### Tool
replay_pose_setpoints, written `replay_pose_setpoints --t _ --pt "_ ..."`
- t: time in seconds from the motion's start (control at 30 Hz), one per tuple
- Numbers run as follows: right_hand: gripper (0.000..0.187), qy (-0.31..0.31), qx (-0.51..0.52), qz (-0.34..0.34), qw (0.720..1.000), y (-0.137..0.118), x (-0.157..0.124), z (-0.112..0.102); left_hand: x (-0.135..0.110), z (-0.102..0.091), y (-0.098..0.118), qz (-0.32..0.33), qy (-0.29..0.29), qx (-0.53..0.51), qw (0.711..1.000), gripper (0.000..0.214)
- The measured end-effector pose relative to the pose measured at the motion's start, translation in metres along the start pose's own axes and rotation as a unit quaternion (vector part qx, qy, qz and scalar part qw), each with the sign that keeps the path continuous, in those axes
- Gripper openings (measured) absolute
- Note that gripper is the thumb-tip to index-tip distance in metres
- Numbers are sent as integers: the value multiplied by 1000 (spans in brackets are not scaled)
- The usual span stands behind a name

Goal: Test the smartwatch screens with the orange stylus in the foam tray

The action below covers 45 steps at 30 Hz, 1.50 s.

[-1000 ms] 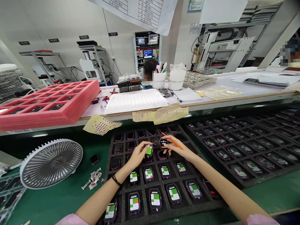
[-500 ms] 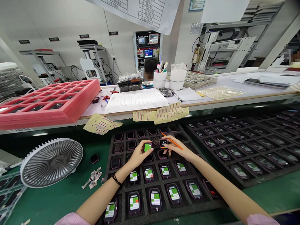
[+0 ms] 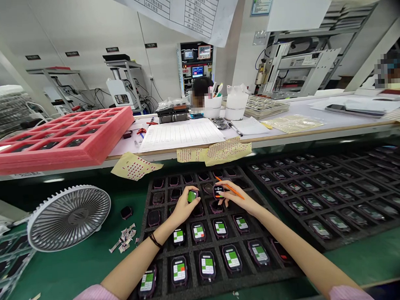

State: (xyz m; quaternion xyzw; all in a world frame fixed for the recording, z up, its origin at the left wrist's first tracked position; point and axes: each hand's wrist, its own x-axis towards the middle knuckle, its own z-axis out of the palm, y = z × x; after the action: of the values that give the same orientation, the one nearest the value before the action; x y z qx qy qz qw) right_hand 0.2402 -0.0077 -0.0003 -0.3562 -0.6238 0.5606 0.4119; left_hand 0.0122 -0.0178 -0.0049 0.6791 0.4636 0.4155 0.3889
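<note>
My left hand [image 3: 185, 204] is closed around a smartwatch with a green screen [image 3: 192, 195], held over the black foam tray [image 3: 192, 294]. In my right hand [image 3: 233, 194] is another smartwatch with a dark screen, white text and an orange strip [image 3: 218, 192]. An orange stick [image 3: 229, 188] with a thin tip also sits across the fingers of this hand. Beneath both hands the tray's pockets hold several watch bodies; the nearer ones, such as one watch [image 3: 207, 264], show green and white screens. Farther back the watches [image 3: 174, 180] are dark.
A second foam tray of watches [image 3: 320, 207] lies at the right. To the left stand a grey fan [image 3: 69, 218], a loose dark watch [image 3: 126, 212] and small strips [image 3: 124, 238]. The raised shelf carries a pink foam tray [image 3: 101, 144] and paper sheets [image 3: 183, 133]. A person sits behind it.
My left hand has shifted slightly left with its green-screened smartwatch, which is now tilted more. My right hand, its smartwatch and the orange stick have hardly moved.
</note>
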Motion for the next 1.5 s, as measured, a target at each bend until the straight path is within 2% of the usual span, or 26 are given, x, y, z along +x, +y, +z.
replay_pose_setpoints --t 0.43,1.5 --pt "31 46 5 -12 999 3 2 -2 0 0 -1 14 0 10 1000 20" --pt "28 31 9 2 999 4 2 -3 -1 0 2 5 -32 25 999 22"
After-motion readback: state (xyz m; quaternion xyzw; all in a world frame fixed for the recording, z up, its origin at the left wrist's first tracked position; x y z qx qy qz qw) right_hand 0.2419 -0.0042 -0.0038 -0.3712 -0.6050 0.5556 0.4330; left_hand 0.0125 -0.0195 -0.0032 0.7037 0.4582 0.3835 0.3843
